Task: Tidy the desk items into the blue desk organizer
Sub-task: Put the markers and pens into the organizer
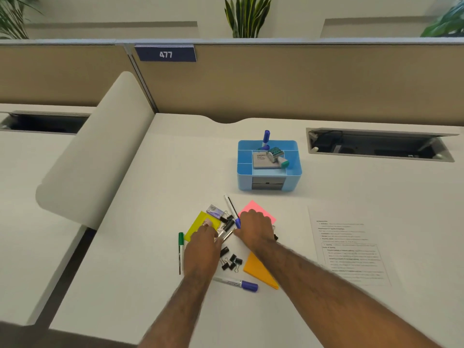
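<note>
Looks like the grab-stuff stage imo. Both hands are palm-down on the loose pile, left hand [204, 237] over the yellow sticky pad [197, 222], right hand [254, 227] by the pink pad [253, 205]. Fingers look curled, but can't tell what they're pinching, if anything. The blue desk organizer [244, 182] sits well behind the pile, already w/ a marker [266, 136] in it. Next move prob needs a firm grip on sth small, then a carry to a free slot. Pale table [150, 247], printed sheet [351, 247] on the right, beige partition [301, 84] tagged 477, plants behind.
</note>
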Demonstrator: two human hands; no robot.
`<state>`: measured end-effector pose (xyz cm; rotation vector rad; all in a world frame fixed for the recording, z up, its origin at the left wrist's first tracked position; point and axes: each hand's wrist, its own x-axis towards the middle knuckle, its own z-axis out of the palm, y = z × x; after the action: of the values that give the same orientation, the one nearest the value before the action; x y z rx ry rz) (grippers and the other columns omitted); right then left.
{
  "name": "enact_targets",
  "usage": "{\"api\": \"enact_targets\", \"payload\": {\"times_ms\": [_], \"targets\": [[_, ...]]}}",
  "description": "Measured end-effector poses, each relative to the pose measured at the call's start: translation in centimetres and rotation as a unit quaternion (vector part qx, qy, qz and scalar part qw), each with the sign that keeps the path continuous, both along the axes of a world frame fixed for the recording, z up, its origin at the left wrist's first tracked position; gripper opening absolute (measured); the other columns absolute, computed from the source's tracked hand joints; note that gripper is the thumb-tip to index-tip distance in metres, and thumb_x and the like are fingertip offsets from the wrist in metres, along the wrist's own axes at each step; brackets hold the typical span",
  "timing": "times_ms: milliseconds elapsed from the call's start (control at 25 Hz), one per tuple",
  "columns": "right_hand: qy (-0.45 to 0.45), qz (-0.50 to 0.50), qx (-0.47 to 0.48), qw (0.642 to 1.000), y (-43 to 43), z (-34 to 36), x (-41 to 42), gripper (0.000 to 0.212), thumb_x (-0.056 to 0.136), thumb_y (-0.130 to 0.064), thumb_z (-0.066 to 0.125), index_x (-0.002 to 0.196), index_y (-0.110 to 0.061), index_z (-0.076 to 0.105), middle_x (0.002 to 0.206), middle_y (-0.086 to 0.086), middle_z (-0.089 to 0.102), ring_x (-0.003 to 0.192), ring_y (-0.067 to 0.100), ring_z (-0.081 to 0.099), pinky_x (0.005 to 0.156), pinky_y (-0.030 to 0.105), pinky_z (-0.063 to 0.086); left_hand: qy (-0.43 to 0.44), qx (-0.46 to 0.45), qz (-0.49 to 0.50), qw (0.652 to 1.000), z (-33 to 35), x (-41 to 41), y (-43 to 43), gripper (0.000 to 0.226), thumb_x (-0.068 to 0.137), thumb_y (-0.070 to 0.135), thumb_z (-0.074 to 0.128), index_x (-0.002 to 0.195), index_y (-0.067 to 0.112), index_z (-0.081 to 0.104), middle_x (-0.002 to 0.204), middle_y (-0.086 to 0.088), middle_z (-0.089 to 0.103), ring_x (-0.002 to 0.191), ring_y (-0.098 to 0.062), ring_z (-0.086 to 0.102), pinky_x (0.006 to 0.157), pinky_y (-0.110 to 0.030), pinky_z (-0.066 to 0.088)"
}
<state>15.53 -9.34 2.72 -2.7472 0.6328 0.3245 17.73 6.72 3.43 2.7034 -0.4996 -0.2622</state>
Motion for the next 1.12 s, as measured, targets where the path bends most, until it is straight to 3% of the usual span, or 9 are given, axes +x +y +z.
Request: {"api": "enact_targets", "payload": {"times_ms": [80,280,480,640,800,920,1120], "targets": [[-0.006,-0.028,0.041,0.999,0.0,-0.3,0.1,0.028,0.088,-0.037,0.065,0.106,-0.015,0.061,0.103,0.007,0.063,0.090,0.026,0.060,0.078,0.037,0.053,0.009,0.006,-0.001,1.000,-0.4,0.0,-0.5,0.029,0.097,0.037,0.055,0.119,0.019,0.062,0.132,0.002,0.056,0.115,-0.020,0.056,0.084,-0.034,0.049],[-0.073,-0.112,0.116,0.984,-0.9,1.6,0.1,0.016,0.090,-0.025,0.063,0.103,-0.017,0.060,0.097,0.003,0.064,0.082,0.018,0.059,0.071,0.033,0.053,-0.006,0.039,-0.028,0.999,-1.2,0.9,-1.3,0.026,0.098,0.038,0.052,0.116,0.020,0.060,0.118,-0.001,0.058,0.106,-0.020,0.056,0.081,-0.032,0.047],[-0.249,-0.108,0.179,0.946,-4.3,8.8,0.7,0.010,0.089,-0.027,0.068,0.096,-0.022,0.063,0.087,-0.007,0.064,0.080,0.011,0.060,0.071,0.028,0.052,-0.001,0.051,-0.040,0.998,-1.6,1.3,-2.2,0.022,0.096,0.037,0.053,0.107,0.020,0.061,0.112,-0.002,0.059,0.105,-0.022,0.056,0.080,-0.035,0.046],[-0.359,-0.123,0.133,0.915,-9.7,14.6,3.8,0.010,0.089,-0.025,0.067,0.097,-0.019,0.065,0.087,-0.004,0.065,0.080,0.011,0.063,0.070,0.028,0.054,0.016,0.058,-0.048,0.997,-1.4,1.5,-3.0,0.027,0.097,0.042,0.051,0.111,0.021,0.060,0.114,-0.002,0.059,0.107,-0.020,0.054,0.081,-0.035,0.047],[-0.359,-0.141,0.069,0.920,-13.7,15.6,8.1,0.010,0.092,-0.026,0.064,0.099,-0.018,0.064,0.094,-0.002,0.066,0.084,0.013,0.060,0.069,0.028,0.050,0.029,0.041,-0.045,0.998,-1.6,1.5,-3.3,0.025,0.097,0.042,0.052,0.112,0.022,0.060,0.115,0.001,0.060,0.108,-0.018,0.052,0.083,-0.032,0.046],[-0.318,-0.118,0.052,0.939,-14.6,14.2,10.8,0.011,0.093,-0.028,0.063,0.099,-0.019,0.063,0.096,-0.002,0.066,0.085,0.015,0.061,0.076,0.036,0.055,0.029,0.047,-0.057,0.997,-1.6,1.7,-3.4,0.024,0.096,0.042,0.053,0.109,0.022,0.060,0.111,0.000,0.061,0.110,-0.018,0.049,0.083,-0.032,0.045],[-0.230,-0.118,0.103,0.961,-15.2,12.1,12.6,0.012,0.092,-0.024,0.060,0.103,-0.020,0.062,0.102,0.001,0.068,0.094,0.019,0.063,0.075,0.040,0.057,0.025,0.020,-0.042,0.999,-0.7,2.0,-3.4,0.024,0.095,0.044,0.057,0.108,0.024,0.060,0.102,-0.001,0.062,0.102,-0.016,0.052,0.074,-0.029,0.047]]}}
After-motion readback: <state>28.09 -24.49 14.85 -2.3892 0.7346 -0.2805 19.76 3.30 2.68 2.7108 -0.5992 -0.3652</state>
